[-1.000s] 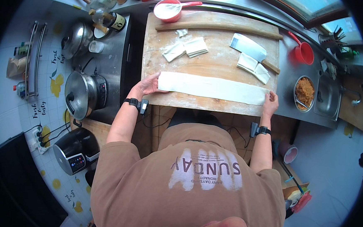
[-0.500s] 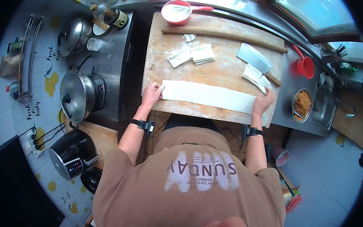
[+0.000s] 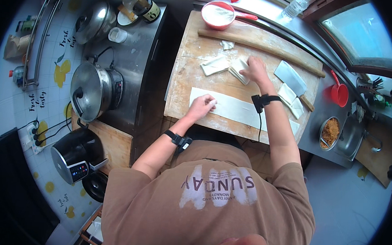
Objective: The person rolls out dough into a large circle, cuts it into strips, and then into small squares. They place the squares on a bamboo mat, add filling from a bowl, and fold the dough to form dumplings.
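Observation:
A long white strip of dough (image 3: 235, 109) lies flat along the near side of the wooden board (image 3: 186, 61). My left hand (image 3: 201, 107) rests over its left part, fingers curled in with nothing visible in them. Farther back, my right hand (image 3: 256, 73) grips the right-hand stack of folded dough sheets (image 3: 238, 71) by its edge. A second folded dough stack (image 3: 215, 65) sits just left of it, with a small dough scrap (image 3: 227, 45) behind. Toward the right side lie a cleaver (image 3: 290, 78) and more folded dough pieces (image 3: 288, 97) beside its handle.
A long rolling pin (image 3: 261, 52) crosses the board's far side. Behind it stands a red dipper of flour (image 3: 217, 15). A red ladle (image 3: 339, 94) and a bowl of orange-brown crumbly filling (image 3: 330, 133) are at right, near the sink. Left are lidded pans (image 3: 92, 91) and a black air fryer (image 3: 77, 153).
My right hand has left the strip's right end and reached up and left to the folded dough. My left hand has moved inward from the strip's left end. The view has shifted.

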A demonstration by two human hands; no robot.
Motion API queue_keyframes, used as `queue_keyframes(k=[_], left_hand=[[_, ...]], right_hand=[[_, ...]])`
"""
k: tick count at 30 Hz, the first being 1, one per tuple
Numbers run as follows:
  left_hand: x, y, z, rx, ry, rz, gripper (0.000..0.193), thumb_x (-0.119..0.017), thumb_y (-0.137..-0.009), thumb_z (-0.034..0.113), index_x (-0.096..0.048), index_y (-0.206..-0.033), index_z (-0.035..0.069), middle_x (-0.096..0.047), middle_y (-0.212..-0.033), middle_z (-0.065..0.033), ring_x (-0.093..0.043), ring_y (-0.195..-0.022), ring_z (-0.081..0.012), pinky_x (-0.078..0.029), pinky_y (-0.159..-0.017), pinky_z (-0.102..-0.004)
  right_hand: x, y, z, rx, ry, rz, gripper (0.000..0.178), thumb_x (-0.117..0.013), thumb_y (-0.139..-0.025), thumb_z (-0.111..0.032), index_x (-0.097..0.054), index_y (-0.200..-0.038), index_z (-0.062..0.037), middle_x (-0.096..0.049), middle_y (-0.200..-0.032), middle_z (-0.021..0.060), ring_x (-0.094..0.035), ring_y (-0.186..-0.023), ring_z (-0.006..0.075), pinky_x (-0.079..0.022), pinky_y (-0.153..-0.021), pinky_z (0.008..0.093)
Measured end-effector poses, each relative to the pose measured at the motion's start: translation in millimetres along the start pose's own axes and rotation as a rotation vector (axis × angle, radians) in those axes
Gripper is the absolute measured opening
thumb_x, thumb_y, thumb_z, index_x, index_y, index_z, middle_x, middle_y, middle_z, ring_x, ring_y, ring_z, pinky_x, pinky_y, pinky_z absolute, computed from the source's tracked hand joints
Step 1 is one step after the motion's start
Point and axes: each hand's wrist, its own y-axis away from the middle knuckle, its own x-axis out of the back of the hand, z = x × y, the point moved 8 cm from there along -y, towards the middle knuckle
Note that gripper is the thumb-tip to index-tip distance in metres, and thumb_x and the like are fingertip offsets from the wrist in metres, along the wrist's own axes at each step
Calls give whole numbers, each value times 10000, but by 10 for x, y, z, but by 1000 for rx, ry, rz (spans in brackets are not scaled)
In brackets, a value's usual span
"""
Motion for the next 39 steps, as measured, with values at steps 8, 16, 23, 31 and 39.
queue_keyframes(k=[8, 16, 23, 31, 39], left_hand=[[-903, -80, 91, 269, 575, -272, 606, -413, -1273, 443, -605, -1517, -78, -720, -1483, -245, -717, -1374, -323, -578, -1187, -446], [-1792, -138, 798, 323, 1370, -471, 858, -243, -1215, 717, -412, -1781, 95, -534, -1764, -147, -545, -1593, -355, -445, -1339, -523], [-2261, -13, 1050, 230, 1451, -725, 912, -418, -1157, 769, -357, -1823, 150, -364, -1887, -106, -405, -1687, -358, -353, -1393, -566], [-2905, 7, 703, 442, 1449, -738, 913, -421, -1153, 775, -400, -1787, 118, -417, -1847, -146, -406, -1686, -360, -328, -1404, -557], [-3110, -278, 621, 597, 1093, -653, 947, -379, -1177, 752, -520, -1696, -29, -564, -1740, -201, -532, -1605, -391, -345, -1397, -523]], right_hand=[[-61, 1150, 364, -156, -961, 146, 286, -859, -951, -149, -700, -1152, -24, -757, -1080, 88, -704, -1021, 172, -562, -900, 347], [205, 2438, 110, -333, -1491, 238, 561, -865, -1013, -124, -581, -1478, 12, -746, -1375, 120, -719, -1248, 196, -565, -1134, 365], [526, 3018, -91, -195, -481, 687, 265, -843, -970, -43, -737, -1210, -8, -741, -1150, 171, -731, -1023, 344, -593, -944, 452], [-151, 3354, 470, -531, -740, 500, 257, -930, -886, -122, -721, -1011, -38, -673, -988, 137, -680, -1016, 337, -564, -941, 474], [-423, 3884, 2216, -792, -1121, 749, 277, -845, -1005, -49, -714, -1249, -24, -781, -1112, 37, -734, -991, 120, -599, -931, 297]])
